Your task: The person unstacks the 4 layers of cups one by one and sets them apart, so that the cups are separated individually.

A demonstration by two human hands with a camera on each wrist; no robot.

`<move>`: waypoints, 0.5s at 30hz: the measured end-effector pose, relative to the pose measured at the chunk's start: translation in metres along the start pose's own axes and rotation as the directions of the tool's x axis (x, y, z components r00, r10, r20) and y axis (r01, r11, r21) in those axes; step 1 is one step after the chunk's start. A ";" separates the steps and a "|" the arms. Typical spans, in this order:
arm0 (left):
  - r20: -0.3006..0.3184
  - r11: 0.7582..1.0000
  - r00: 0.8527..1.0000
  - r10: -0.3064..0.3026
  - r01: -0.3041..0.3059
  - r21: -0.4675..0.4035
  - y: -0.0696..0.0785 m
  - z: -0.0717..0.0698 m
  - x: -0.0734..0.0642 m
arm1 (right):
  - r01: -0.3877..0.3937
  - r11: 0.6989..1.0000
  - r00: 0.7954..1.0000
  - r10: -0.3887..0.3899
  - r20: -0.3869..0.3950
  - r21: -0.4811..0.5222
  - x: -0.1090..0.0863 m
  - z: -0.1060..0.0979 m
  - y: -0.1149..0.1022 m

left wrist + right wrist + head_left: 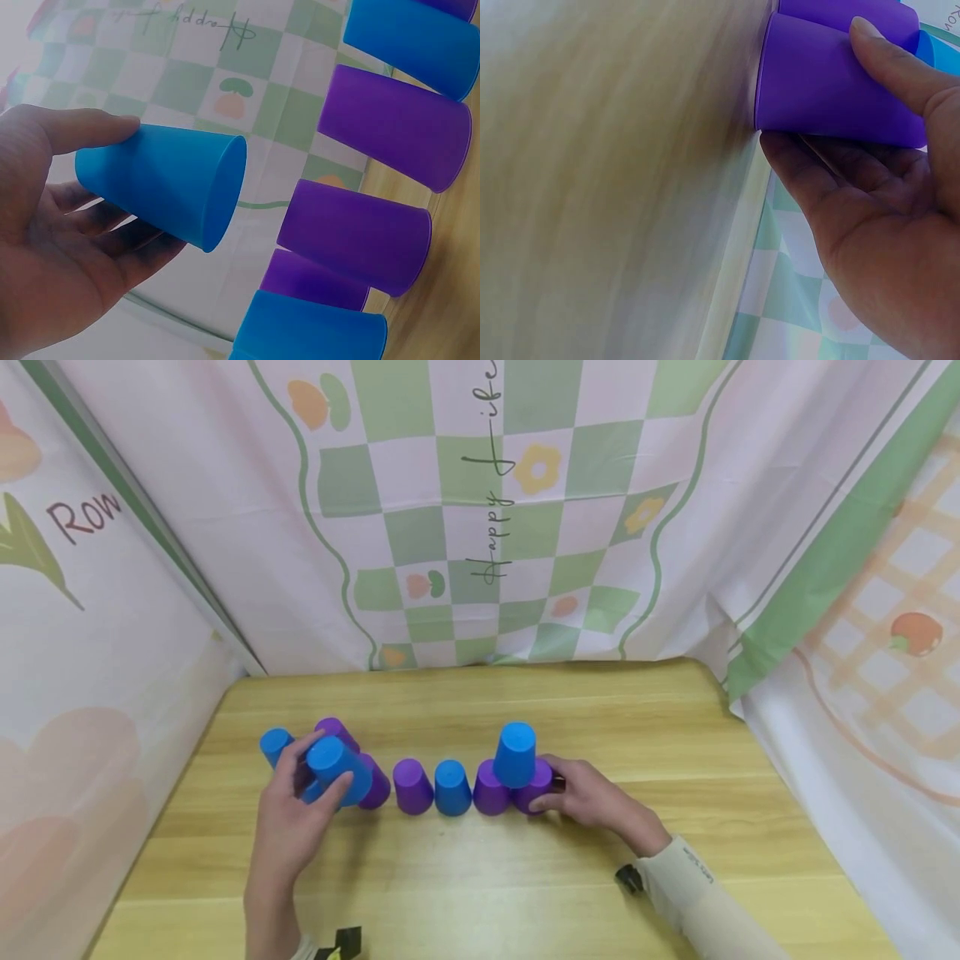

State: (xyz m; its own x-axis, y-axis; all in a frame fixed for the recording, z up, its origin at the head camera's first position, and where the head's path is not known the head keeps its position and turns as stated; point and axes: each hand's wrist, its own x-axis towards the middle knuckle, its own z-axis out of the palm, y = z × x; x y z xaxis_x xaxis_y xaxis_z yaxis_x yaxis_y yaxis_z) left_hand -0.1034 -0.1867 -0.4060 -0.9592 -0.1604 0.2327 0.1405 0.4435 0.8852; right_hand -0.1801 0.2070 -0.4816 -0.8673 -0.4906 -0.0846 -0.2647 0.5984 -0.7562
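My left hand grips an upside-down blue cup between thumb and fingers, raised above the table. In the left wrist view the held blue cup stands apart from the others, its open rim turned toward the table. A purple cup is partly hidden behind it. My right hand holds the purple cup at the right end of the row, thumb on one side and fingers on the other. Across this one and the neighbouring purple cup rests an upside-down blue cup.
Mid-row, a purple cup and a blue cup stand upside down on the wooden table. Beyond my left hand are another blue cup and a purple cup. Printed curtains hang along the table's back and sides.
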 end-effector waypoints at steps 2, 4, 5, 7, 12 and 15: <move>-0.006 1.000 1.000 0.005 -0.005 0.004 0.000 -0.001 0.000 | 0.000 1.000 1.000 0.000 0.002 0.002 0.000 0.000 0.000; -0.015 1.000 1.000 0.007 -0.007 0.009 0.000 -0.003 -0.001 | -0.004 1.000 1.000 0.004 0.003 -0.002 0.000 0.000 -0.001; -0.020 1.000 1.000 0.009 -0.009 0.008 0.000 -0.004 -0.001 | -0.006 1.000 1.000 0.006 0.003 -0.002 0.000 0.000 -0.001; -0.030 1.000 1.000 0.009 -0.009 0.006 0.000 -0.006 -0.001 | -0.012 1.000 1.000 0.012 0.002 -0.003 0.000 0.000 -0.001; -0.056 1.000 0.998 -0.005 0.006 0.013 0.000 -0.012 -0.002 | -0.010 1.000 1.000 0.010 0.000 -0.002 0.001 0.000 0.000; -0.068 0.999 0.997 -0.027 0.028 0.028 0.001 -0.016 -0.003 | -0.006 1.000 1.000 0.006 0.002 0.000 0.001 0.000 0.000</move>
State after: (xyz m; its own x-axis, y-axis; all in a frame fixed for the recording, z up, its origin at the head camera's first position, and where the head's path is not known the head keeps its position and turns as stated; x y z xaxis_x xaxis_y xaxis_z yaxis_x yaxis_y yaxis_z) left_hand -0.0962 -0.2001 -0.3991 -0.9439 -0.2313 0.2358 0.1062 0.4634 0.8798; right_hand -0.1804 0.2066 -0.4815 -0.8680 -0.4883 -0.0902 -0.2596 0.6011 -0.7558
